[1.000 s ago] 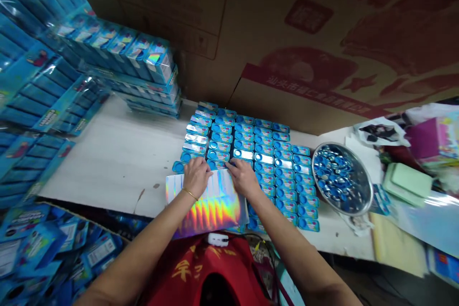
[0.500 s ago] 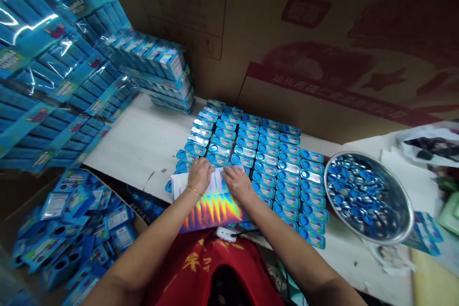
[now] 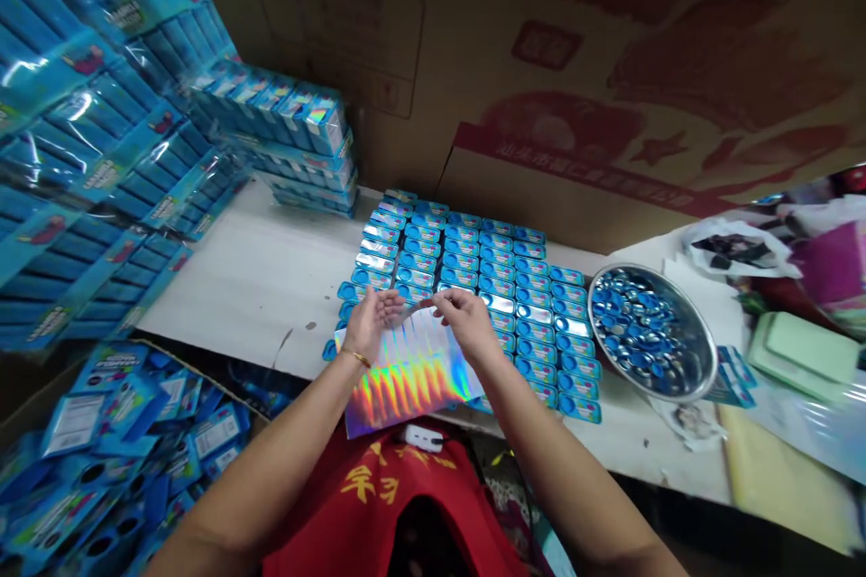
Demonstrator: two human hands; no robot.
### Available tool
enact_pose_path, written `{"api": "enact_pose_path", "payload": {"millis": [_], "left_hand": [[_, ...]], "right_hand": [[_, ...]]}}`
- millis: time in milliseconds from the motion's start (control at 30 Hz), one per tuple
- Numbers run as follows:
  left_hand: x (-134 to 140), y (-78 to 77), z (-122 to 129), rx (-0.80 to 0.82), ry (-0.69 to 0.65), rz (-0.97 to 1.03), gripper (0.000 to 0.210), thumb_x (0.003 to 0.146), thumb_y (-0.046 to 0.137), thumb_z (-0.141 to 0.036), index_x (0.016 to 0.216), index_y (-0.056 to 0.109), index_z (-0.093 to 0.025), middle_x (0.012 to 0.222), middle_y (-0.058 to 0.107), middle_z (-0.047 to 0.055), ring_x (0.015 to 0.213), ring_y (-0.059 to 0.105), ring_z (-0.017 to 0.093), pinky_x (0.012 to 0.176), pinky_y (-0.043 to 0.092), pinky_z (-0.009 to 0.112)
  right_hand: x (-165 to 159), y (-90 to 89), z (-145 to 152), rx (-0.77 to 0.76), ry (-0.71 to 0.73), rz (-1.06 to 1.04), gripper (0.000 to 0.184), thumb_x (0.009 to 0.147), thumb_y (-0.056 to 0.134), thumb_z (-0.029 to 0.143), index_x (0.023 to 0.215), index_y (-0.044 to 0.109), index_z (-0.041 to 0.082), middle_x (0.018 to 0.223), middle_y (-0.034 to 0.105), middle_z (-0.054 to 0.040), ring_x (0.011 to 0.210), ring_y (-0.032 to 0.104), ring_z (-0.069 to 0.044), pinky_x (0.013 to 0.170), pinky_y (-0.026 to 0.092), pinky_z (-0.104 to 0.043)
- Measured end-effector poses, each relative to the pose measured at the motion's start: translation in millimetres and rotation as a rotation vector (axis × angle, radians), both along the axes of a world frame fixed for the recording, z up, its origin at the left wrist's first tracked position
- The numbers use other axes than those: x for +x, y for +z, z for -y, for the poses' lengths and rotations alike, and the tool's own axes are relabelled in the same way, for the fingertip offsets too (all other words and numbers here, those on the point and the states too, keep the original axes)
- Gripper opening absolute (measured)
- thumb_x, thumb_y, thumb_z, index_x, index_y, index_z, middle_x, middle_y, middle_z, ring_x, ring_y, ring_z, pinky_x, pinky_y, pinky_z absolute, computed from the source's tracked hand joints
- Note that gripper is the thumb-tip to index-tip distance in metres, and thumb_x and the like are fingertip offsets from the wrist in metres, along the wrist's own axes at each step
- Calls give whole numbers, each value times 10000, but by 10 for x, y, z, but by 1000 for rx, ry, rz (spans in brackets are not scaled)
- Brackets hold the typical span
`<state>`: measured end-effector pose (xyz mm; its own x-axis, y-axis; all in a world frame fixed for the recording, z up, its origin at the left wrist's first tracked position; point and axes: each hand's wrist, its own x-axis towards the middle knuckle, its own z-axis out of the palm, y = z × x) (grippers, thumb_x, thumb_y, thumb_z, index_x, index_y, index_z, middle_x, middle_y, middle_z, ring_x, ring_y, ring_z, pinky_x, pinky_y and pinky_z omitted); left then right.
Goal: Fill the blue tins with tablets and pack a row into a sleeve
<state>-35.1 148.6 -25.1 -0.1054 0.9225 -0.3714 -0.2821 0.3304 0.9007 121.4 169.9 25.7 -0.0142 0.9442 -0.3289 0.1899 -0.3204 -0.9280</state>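
Note:
A shiny rainbow-coloured holographic sheet (image 3: 409,383) lies at the table's front edge, over part of the rows of small blue boxes (image 3: 501,288). My left hand (image 3: 367,325), with a gold bangle at the wrist, is over the sheet's left part; its fingers are stretched out and it holds nothing I can see. Across from it, my right hand (image 3: 468,317) has thumb and fingers pinched together above the sheet's upper right part. Something thin seems to stretch from that pinch toward the left hand, but it is too small and blurred to name.
A metal bowl (image 3: 707,370) of round blue-and-silver pieces stands at the right. Stacked blue packs (image 3: 311,135) are at the back left, beside a wrapped wall of packs (image 3: 101,108). A carton of loose blue boxes (image 3: 135,433) sits lower left. A large cardboard box (image 3: 419,36) closes off the back.
My hands have come off the sheet's top edge and moved apart. The left has opened its fingers; the right is raised in a pinch. The camera view has turned right.

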Motion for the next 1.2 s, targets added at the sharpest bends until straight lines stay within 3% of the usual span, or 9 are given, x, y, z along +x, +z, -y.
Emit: {"api": "enact_pose_path", "payload": {"millis": [100,200,300,500,600,733,967,1067,1200], "left_hand": [[-120,125,51,-116,33,202,417,679,555,-490,895,591,-136,812,621,69,723,585,151,646,437,277],[-254,108,76,-118,80,119,380,561,704,-304,888,589,-147,707,595,3,617,551,95,594,416,228],[-435,5,11,-95,116,24,374,541,692,-230,888,586,-139,675,579,-16,562,516,74,551,397,215],[-883,-248,-418,32,126,-273,377,519,654,-198,883,588,-125,721,583,7,619,541,101,604,432,238],[-1024,-391,-619,76,87,-444,378,524,639,-192,895,597,-133,732,562,-3,567,517,81,592,429,233],[-1075,-556,-732,67,56,-505,380,525,630,-185,901,601,-144,709,544,-18,538,496,73,577,422,227],[-1049,-659,-764,5,42,-558,392,522,632,-198,907,598,-126,690,560,-2,600,535,102,598,441,235],[-1053,-649,-762,-29,22,-602,366,541,620,-217,898,612,-137,666,588,7,615,557,129,602,445,253],[-1050,-590,-729,-47,-39,-686,191,606,569,-243,762,653,-170,671,634,35,687,580,174,649,431,275]], "right_hand": [[-172,-185,23,-112,-134,-136,228,641,586,375,674,597,150,504,531,17,475,465,-94,447,333,-206],[-332,-299,52,-174,-170,-221,244,605,612,381,672,600,147,491,528,23,449,448,-90,422,297,-201],[-548,-449,38,-118,-170,-190,222,598,614,357,663,614,145,521,549,22,473,462,-97,449,317,-212],[-1064,-773,-134,144,-208,155,204,699,519,334,718,628,163,710,617,-28,674,530,-150,655,394,-269],[-1190,-819,-217,272,-195,383,193,733,495,312,694,627,177,725,598,-52,727,505,-176,707,361,-300],[-1238,-837,-259,342,-195,568,190,759,483,290,670,622,196,744,586,-62,765,467,-205,717,316,-329],[-1246,-881,-309,318,-46,784,179,788,472,261,706,619,199,792,580,-69,817,444,-220,703,291,-338],[-1142,-842,-314,347,26,872,181,808,450,257,817,618,189,813,571,-79,806,443,-217,687,292,-337],[-1010,-754,-263,460,296,1039,271,837,387,213,1027,575,255,903,539,-84,841,433,-230,689,286,-357]]}}
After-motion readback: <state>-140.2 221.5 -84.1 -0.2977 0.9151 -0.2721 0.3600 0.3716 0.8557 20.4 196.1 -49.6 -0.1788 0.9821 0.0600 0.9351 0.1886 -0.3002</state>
